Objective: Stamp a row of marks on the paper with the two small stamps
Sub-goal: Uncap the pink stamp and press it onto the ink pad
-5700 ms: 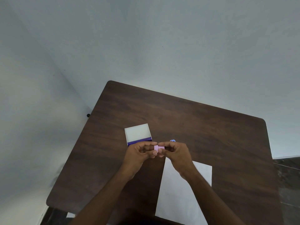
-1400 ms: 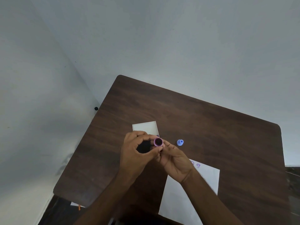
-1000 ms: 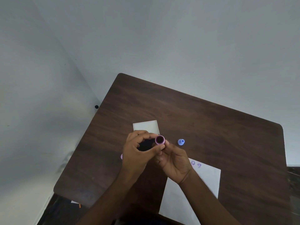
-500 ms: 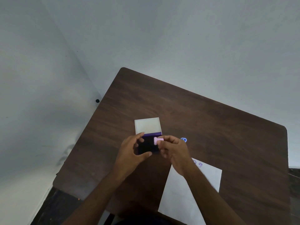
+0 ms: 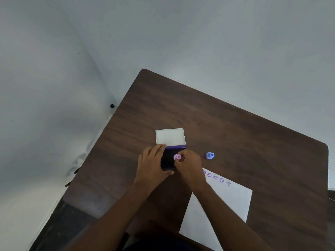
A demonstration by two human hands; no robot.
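Observation:
My right hand [image 5: 188, 164] pinches a small pink stamp [image 5: 177, 157] and holds it down on the dark purple ink pad [image 5: 167, 160]. My left hand [image 5: 151, 166] grips the pad's left and near edges, steadying it on the table. The pad's white lid [image 5: 170, 136] lies open behind it. A small blue stamp [image 5: 210, 155] stands alone on the table to the right of my hands. A white sheet of paper [image 5: 223, 201] lies at the near right, with a row of several purple marks [image 5: 215, 177] along its far edge; my right forearm covers its left part.
The dark wooden table [image 5: 235, 127] stands in a corner, with pale walls close behind it and to its left. A small black object [image 5: 112, 106] sits at the wall beside the table's left edge. The floor shows at the lower left.
Earlier both hands held the pink stamp up with its face toward me. Now my right hand has turned it over onto the ink pad, and my left hand has gripped the pad.

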